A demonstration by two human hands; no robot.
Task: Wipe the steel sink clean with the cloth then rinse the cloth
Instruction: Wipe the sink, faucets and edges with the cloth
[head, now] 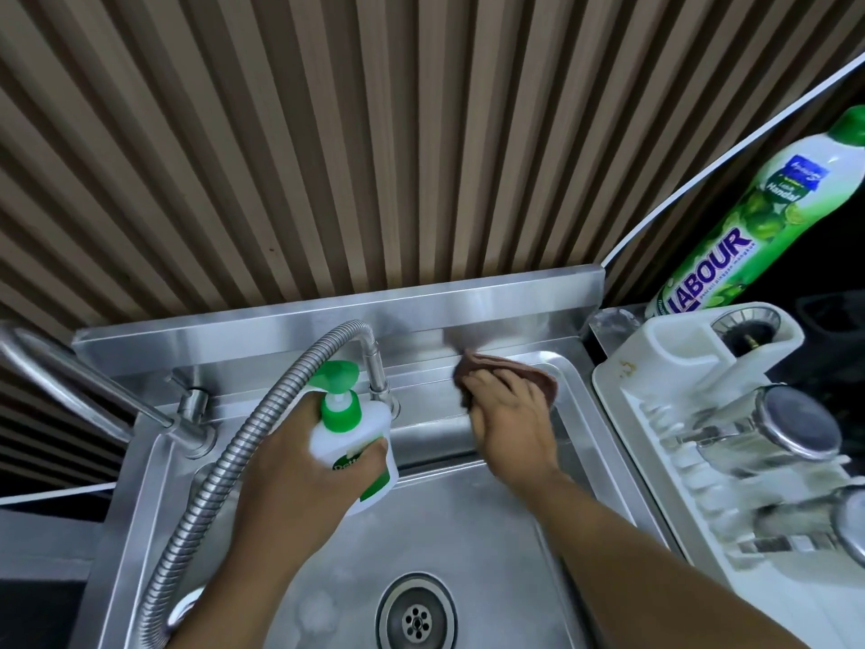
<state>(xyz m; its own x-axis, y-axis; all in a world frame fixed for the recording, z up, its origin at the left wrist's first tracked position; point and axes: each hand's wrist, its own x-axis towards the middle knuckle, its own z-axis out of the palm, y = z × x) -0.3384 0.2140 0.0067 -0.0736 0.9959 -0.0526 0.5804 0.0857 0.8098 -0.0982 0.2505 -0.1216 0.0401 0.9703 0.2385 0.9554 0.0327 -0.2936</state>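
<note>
Brown cloth (538,374) gripped by right hand (508,409) wipes mid-frame ledge of steel sink (468,522); left hand (299,466) grips white-green pump bottle (348,428); rinsing seemingly ahead

Past your right hand (512,416) you've got a brown ribbed panel wall (327,133), slats running up and down. Just off to that hand's right sits a white dish rack (613,391).
</note>
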